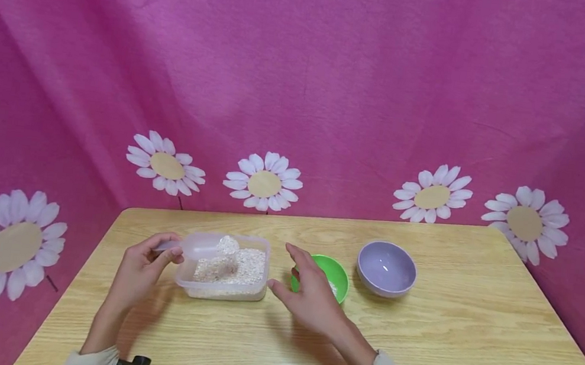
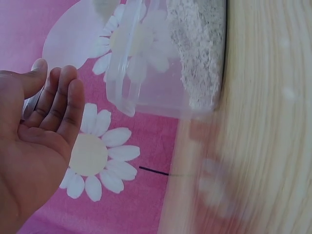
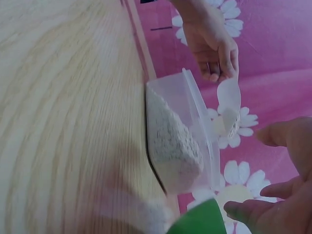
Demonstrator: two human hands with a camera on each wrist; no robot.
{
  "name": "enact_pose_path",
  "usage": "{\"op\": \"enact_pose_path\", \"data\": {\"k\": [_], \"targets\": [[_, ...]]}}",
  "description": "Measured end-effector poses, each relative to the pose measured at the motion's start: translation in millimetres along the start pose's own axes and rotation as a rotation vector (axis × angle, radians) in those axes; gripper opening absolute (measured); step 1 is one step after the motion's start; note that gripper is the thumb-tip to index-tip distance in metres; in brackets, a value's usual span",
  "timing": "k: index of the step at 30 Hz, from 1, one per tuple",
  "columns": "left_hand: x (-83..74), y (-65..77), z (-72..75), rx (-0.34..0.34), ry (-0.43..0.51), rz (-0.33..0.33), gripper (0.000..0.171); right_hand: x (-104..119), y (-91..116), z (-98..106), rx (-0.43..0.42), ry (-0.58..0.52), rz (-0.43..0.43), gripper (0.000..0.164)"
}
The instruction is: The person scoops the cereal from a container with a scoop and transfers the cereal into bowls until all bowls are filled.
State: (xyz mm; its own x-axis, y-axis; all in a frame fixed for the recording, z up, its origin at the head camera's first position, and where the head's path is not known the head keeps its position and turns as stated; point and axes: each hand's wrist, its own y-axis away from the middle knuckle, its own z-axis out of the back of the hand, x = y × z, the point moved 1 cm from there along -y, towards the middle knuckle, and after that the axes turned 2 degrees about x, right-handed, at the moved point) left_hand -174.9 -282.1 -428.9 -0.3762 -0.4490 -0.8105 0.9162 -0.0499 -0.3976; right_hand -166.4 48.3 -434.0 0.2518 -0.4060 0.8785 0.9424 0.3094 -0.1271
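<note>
My left hand point(image 1: 138, 270) grips the handle of a translucent plastic scoop point(image 1: 201, 245), thumb and fingers around it. Pale flakes that look like oats point(image 1: 229, 245) lie in the scoop's far end, above the clear plastic container point(image 1: 220, 295). More of the same flakes point(image 3: 168, 136) are heaped inside that container, sloping up one wall in the right wrist view. My right hand point(image 1: 315, 295) holds nothing; its fingers are spread over the near left side of a green bowl point(image 1: 339, 269). A few flakes show in this bowl, which the hand partly hides.
To the right of the green bowl stands a glossy purple bowl point(image 1: 386, 270). All of it rests on a light wooden table point(image 1: 447, 341). Behind the table's far edge hangs a pink cloth point(image 1: 302, 88) with large white daisies.
</note>
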Motion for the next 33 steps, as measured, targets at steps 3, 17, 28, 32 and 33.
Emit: {"op": "enact_pose_path", "data": {"k": [3,17,28,32,33], "targets": [[-1.5,-2.0,-3.8,-0.003,0.030,-0.003,0.015,-4,2,8,-0.019,0.014,-0.019,0.078],[-20.0,-15.6,-48.5,0.089,0.043,0.062,0.016,-24,20,46,-0.107,0.217,-0.044,0.083],[-36.1,-24.8,-86.1,0.154,0.107,-0.003,0.012,-36,32,58,-0.134,0.278,-0.021,0.082],[-39.9,-27.0,-96.8,0.174,0.106,-0.042,0.013,-40,35,60,-0.133,0.290,-0.020,0.083],[-40.9,-27.5,-99.4,0.179,0.102,-0.048,0.013,-41,35,60,-0.131,0.292,-0.023,0.084]]}}
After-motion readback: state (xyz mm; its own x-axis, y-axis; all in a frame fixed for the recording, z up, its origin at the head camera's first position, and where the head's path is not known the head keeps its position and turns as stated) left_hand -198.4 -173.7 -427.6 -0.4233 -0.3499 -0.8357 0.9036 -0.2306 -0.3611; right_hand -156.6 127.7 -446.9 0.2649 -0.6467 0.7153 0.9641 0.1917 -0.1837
